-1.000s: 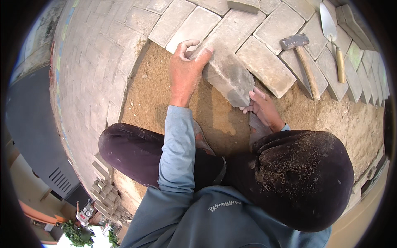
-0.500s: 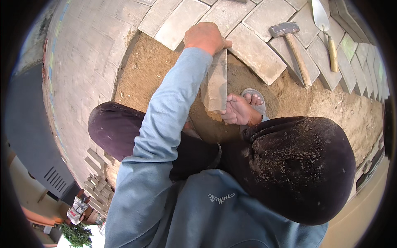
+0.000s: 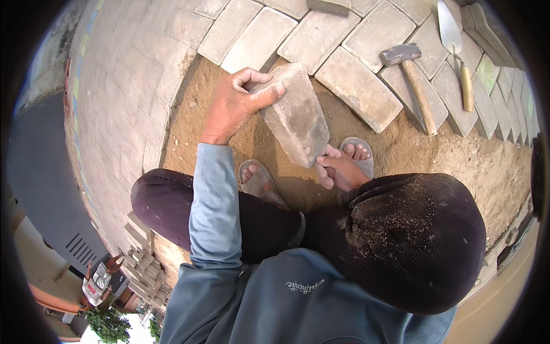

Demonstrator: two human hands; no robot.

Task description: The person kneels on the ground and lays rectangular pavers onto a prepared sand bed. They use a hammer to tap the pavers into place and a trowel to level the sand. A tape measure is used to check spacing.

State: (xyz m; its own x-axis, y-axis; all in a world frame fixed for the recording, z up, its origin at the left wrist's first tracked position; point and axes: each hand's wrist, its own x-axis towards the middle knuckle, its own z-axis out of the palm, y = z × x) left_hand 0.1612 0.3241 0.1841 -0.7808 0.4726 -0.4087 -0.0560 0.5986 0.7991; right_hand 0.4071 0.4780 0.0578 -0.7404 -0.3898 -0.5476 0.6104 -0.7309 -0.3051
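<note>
A grey paving brick (image 3: 298, 114) is held tilted above the bare sand (image 3: 200, 109), its broad face turned up. My left hand (image 3: 235, 103) grips its far left end, thumb on the face and fingers curled over the edge. At the near right end, my right hand (image 3: 342, 167) has its fingers closed against the brick's lower corner. Just beyond the brick runs the edge of the laid pavers (image 3: 358, 89), set in a slanting pattern. The underside of the brick is hidden.
A hammer (image 3: 415, 86) with a wooden handle and a trowel (image 3: 452, 43) lie on the pavers at the right. Another loose paver (image 3: 329, 6) sits at the far edge. Stacked bricks (image 3: 146, 272) and a person (image 3: 98, 284) are at the lower left.
The brick has turned from edge-on to showing its broad face. My left hand has moved left and nearer, now gripping its left end; the right hand stays at its near end.
</note>
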